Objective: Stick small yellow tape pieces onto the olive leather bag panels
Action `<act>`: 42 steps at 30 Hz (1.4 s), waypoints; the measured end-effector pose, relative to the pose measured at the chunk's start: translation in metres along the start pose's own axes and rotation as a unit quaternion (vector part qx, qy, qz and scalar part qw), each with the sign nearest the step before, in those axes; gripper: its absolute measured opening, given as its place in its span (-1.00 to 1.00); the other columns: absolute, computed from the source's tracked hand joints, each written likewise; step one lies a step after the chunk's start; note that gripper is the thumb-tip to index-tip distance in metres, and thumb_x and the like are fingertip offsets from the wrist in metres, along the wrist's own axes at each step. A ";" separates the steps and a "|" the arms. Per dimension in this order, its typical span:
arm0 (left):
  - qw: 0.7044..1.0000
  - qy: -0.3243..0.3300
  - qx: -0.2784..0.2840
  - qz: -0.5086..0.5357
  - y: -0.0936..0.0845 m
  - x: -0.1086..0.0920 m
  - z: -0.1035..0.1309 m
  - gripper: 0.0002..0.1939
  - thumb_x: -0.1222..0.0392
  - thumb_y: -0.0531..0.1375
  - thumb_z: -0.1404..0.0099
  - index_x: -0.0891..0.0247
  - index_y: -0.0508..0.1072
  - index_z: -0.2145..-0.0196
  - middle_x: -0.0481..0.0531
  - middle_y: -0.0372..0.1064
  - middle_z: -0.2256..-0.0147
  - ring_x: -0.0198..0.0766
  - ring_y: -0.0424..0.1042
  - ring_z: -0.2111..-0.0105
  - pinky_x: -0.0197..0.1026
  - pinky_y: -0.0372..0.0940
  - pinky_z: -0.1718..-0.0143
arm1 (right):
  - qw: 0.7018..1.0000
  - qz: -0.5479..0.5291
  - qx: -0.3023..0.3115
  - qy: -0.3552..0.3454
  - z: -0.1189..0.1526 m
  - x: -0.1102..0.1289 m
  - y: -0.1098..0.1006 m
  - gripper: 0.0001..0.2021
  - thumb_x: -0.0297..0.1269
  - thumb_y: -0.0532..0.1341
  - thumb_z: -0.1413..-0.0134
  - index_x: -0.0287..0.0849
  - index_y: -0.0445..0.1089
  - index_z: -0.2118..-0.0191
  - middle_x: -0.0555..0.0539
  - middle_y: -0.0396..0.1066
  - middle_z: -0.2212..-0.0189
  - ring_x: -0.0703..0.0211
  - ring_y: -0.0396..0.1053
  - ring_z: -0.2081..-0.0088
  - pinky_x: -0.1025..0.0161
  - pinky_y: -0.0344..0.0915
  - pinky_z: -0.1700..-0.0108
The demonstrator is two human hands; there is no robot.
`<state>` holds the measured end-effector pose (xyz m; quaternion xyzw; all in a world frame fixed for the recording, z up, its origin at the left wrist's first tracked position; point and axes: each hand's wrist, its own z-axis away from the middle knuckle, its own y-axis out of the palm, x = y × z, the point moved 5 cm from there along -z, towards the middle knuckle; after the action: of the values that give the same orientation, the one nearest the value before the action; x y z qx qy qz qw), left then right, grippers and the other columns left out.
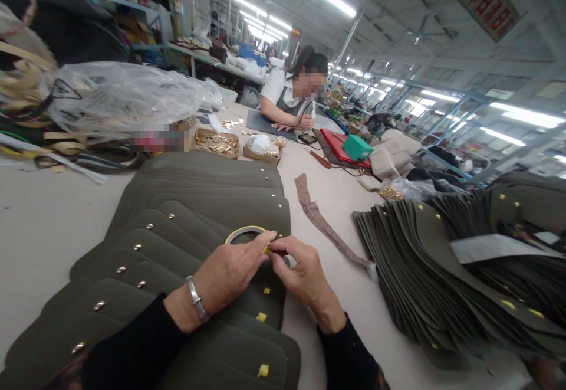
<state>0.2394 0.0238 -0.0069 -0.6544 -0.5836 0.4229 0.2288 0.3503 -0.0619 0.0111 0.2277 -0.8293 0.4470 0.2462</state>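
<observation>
My left hand (pixel 225 275), with a silver bracelet at the wrist, is closed on a roll of yellow tape (pixel 246 229) held over the panels. Thumb and fingers of my right hand (pixel 305 269) are pinched together at the roll's near right side, touching my left fingertips; a bit of yellow shows there, though the fingers partly hide it. Beneath both hands, dark olive panels (pixel 198 216) lie overlapped in a fanned row. Gold studs (pixel 121 269) dot their left part, and small yellow tape pieces (pixel 263 370) sit along the right edge.
Another stack of olive panels (pixel 398 260) lies at right. A brown strip (pixel 325 222) rests between. Boxes of gold metal parts (pixel 216 143) stand beyond, near a clear plastic bag (pixel 128 92). Across the table a co-worker (pixel 287 92) leans over a dark sheet. A green box (pixel 357 147) sits farther right.
</observation>
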 end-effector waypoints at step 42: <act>0.978 -0.055 0.160 -0.119 0.021 -0.001 -0.009 -0.86 0.38 0.05 -0.34 0.26 0.39 0.27 0.06 0.39 0.26 -0.15 0.34 0.22 -0.07 0.24 0.14 | 0.976 0.106 0.028 0.189 -0.010 -0.069 0.009 -0.88 -0.40 0.17 -0.04 -0.17 0.47 0.42 -0.02 0.50 0.49 0.21 0.41 0.46 0.32 0.25 0.35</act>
<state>0.2590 0.0200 -0.0177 -0.5113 -0.5938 0.5158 0.3463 0.3999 -0.0383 -0.0321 0.0569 -0.7744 0.5285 0.3431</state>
